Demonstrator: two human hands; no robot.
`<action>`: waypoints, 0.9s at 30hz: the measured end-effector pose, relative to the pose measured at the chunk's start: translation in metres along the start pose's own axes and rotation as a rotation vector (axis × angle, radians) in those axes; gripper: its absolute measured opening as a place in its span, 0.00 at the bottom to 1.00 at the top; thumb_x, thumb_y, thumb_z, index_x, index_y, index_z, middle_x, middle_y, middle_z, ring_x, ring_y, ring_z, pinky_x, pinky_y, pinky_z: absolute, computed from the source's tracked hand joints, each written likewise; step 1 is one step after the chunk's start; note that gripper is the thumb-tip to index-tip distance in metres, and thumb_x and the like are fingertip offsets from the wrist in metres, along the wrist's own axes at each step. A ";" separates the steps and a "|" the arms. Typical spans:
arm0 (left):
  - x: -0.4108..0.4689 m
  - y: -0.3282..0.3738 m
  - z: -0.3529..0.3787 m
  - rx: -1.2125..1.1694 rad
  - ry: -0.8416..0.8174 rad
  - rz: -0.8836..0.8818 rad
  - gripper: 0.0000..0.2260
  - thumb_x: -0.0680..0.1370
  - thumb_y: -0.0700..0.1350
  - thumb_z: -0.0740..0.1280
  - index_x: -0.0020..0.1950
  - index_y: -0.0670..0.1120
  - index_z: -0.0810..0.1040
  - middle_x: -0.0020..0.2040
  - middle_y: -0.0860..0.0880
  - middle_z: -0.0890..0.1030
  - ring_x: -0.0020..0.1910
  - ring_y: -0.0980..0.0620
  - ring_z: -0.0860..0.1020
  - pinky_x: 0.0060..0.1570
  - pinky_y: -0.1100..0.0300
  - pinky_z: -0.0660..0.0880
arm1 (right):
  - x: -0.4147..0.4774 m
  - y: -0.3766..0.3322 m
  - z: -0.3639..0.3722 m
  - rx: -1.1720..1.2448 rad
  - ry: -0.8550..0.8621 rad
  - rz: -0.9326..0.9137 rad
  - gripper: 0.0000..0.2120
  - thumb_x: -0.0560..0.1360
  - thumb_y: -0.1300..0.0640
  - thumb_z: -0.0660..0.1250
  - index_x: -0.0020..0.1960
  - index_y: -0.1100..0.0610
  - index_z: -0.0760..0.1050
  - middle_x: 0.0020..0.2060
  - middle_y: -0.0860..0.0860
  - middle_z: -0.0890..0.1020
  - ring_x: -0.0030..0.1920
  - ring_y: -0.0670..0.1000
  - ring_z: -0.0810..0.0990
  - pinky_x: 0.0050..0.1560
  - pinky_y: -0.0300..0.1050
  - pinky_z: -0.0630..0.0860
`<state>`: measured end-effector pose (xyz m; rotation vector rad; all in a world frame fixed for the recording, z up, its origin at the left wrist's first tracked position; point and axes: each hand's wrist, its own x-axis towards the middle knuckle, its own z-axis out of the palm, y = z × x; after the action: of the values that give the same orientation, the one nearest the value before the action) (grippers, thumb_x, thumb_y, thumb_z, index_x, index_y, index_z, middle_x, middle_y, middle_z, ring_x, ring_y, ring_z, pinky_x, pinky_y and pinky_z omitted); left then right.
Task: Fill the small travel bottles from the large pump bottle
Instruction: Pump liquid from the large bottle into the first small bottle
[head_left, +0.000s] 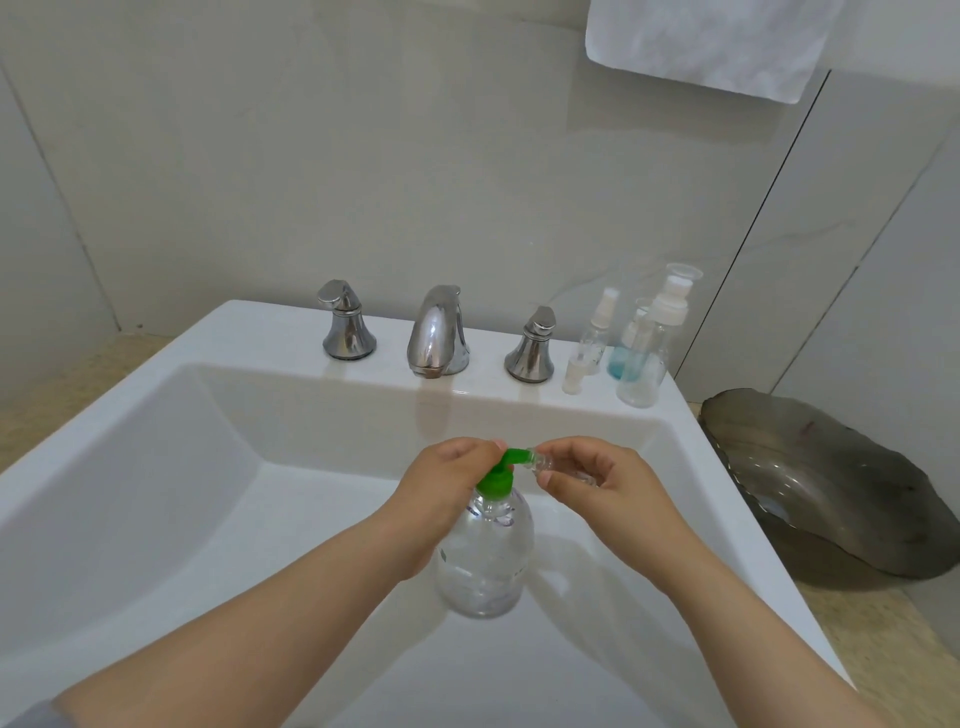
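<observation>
1 big, round, clear pump bottle (485, 561) was over the smooth white sink (156, 467). The left hand (447, 478) curled round its green pump (494, 483). The right hand (597, 483) pinched a small clear travel bottle (543, 461), mouth at the spout.

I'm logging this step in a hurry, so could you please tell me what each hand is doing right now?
Left hand: closed, fingers curled over the pump.
Right hand: closed, holding the small bottle.
</observation>
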<state>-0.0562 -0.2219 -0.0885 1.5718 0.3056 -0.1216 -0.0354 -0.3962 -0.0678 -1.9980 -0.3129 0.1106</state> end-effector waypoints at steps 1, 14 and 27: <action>0.000 0.000 0.000 0.006 0.002 0.002 0.12 0.83 0.52 0.65 0.48 0.48 0.84 0.43 0.51 0.83 0.42 0.54 0.79 0.47 0.59 0.72 | 0.000 0.000 0.000 -0.001 0.000 0.001 0.07 0.75 0.60 0.71 0.48 0.50 0.83 0.43 0.43 0.85 0.47 0.38 0.81 0.48 0.30 0.75; 0.006 0.005 -0.006 0.083 0.029 0.056 0.16 0.80 0.57 0.66 0.41 0.49 0.87 0.45 0.50 0.87 0.47 0.50 0.81 0.46 0.60 0.72 | 0.002 -0.005 -0.001 0.035 0.041 -0.035 0.08 0.74 0.61 0.71 0.49 0.50 0.83 0.45 0.44 0.85 0.49 0.41 0.82 0.51 0.36 0.75; 0.007 0.003 -0.006 0.021 -0.009 -0.033 0.14 0.77 0.59 0.71 0.39 0.51 0.88 0.49 0.48 0.88 0.55 0.46 0.83 0.63 0.50 0.75 | 0.003 -0.003 0.000 0.026 0.045 -0.027 0.08 0.74 0.61 0.71 0.49 0.50 0.82 0.45 0.43 0.85 0.47 0.39 0.81 0.51 0.34 0.74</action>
<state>-0.0489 -0.2150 -0.0871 1.5869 0.3236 -0.1580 -0.0329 -0.3948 -0.0651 -1.9669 -0.3081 0.0523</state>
